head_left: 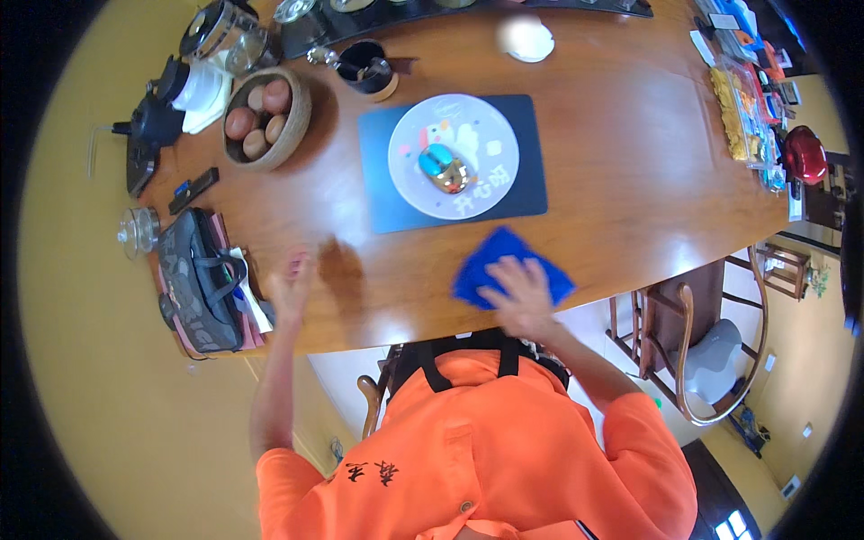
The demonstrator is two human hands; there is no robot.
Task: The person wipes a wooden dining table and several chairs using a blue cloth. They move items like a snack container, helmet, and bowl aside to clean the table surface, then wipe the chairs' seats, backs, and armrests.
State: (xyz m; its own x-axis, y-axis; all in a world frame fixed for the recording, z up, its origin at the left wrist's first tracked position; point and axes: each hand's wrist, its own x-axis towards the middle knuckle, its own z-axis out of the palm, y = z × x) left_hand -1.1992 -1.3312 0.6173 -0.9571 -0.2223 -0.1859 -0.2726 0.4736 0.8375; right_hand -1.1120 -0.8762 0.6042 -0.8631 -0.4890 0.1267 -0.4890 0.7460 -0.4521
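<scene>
Beneath the right hand (522, 290), a blue cloth (498, 249) lay on the worktop (621, 171), near the edge closest to the person. That hand rested palm down with its fingers spread across the cloth, a pose that seemed meant to press it flat rather than pinch it. The left hand (292, 281) was well apart from the right, its fingers drawn loosely together; whether it held anything small, I could not tell. A shadow on the worktop beside it suggested that it was raised.

Beyond the hands, and between them from left to right, a plate (409, 184) sat on a dark mat (380, 189), which probably shielded the wood. A teal-and-gold mouse (446, 169) rested on the plate, clear of the cloth.

Past the left hand stood a bowl (302, 115) with round brown things (241, 123) inside; its raised wall likely kept them from rolling off. Between bowl and mat, farther out, a black cup (362, 63) stood on a coaster (388, 88), perhaps to spare the wood as well.

Just left of the left hand, a bag (200, 283) lay by the worktop's end, its handle facing that hand, maybe for easy reach. Far out to the right of the right hand, packages (736, 108) crowded the worktop's edge, possibly so as to leave its middle free.
</scene>
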